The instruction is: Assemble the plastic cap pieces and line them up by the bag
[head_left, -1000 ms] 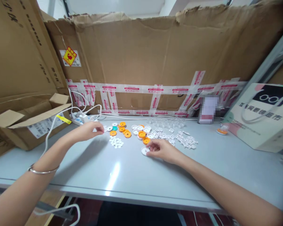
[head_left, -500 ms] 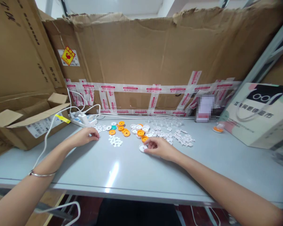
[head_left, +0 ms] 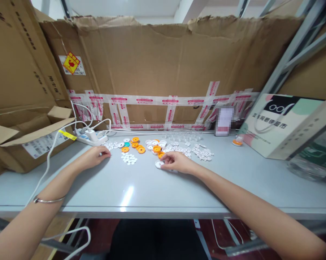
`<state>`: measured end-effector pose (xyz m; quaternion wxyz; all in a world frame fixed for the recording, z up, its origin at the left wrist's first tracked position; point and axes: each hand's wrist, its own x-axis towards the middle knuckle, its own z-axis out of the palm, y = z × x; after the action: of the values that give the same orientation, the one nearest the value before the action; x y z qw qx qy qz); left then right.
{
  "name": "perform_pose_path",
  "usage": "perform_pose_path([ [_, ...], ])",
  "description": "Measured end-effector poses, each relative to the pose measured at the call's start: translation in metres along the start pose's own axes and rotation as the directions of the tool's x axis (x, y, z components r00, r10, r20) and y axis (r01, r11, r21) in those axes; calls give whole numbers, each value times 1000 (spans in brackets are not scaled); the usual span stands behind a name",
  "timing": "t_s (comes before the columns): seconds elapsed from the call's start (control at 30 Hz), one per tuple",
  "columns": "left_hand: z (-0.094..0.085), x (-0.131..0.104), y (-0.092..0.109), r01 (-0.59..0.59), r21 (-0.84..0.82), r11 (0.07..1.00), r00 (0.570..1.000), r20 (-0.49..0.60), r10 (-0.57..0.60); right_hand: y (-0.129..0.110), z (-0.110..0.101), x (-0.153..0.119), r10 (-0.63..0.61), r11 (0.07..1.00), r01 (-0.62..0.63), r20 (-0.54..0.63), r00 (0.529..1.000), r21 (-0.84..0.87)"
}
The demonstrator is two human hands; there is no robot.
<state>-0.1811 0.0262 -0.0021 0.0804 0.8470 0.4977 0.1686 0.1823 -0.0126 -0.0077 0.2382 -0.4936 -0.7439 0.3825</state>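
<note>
My right hand (head_left: 176, 162) has its thumb and fingers closed on the edge of a white ring-shaped disc (head_left: 159, 164), which is at the table surface. Just behind it are orange rings (head_left: 156, 148) and white rings (head_left: 149, 143). My left hand (head_left: 95, 157) rests on the table at the left with curled fingers; whether it holds anything small is hidden. Between the hands lie small white discs (head_left: 129, 159), with more orange rings (head_left: 141, 149) and a teal ring (head_left: 126, 144) behind them. Small white parts (head_left: 203, 152) are spread to the right of the rings.
Clear plastic pieces (head_left: 181, 136) line the back of the grey table (head_left: 98, 191). An open carton (head_left: 38, 141) and power strip (head_left: 84, 137) are at left. At right stand a phone (head_left: 224, 121), an orange-and-white piece (head_left: 237, 142), a paper bag (head_left: 276, 126) and a clear bottle (head_left: 314, 159).
The view has shifted, showing more of the bag and bottle at right. My right hand is still at the white disc. My left hand has stayed resting on the table.
</note>
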Motion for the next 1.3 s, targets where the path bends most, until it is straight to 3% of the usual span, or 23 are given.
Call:
perform_pose_path([
  [0.2, -1, -2, -4, -2, 19, 1000, 997, -78, 4, 2, 0, -1, -15, 1000, 15, 14, 1000, 15],
  [0.3, -7, 0, 2, -6, 31, 999, 978, -208, 13, 4, 0, -1, -38, 999, 38, 19, 999, 8],
  [0.37, -9, 2, 21, -65, 25, 998, 945, -319, 70, 5, 0, 0, -58, 998, 58, 20, 998, 3],
  [0.43, -5, 6, 53, -179, 10, 984, 923, -346, 171, 5, 1, 1, -75, 997, 75, 19, 997, 0],
  [0.6, 30, 26, 138, -432, 31, 901, 882, -192, 430, 5, 4, 1, -99, 995, 99, 25, 995, 7],
  [0.7, 54, 39, 160, -459, 23, 888, 879, -137, 458, 4, 4, 1, -108, 994, 108, 35, 994, 5],
  [0.87, 72, 46, 159, -443, 65, 894, 882, -145, 447, 3, 3, 0, -114, 993, 114, 42, 993, 8],
  [1.3, 76, 46, 153, -492, 66, 868, 854, -159, 496, 4, 4, 1, -111, 994, 111, 32, 993, 15],
])
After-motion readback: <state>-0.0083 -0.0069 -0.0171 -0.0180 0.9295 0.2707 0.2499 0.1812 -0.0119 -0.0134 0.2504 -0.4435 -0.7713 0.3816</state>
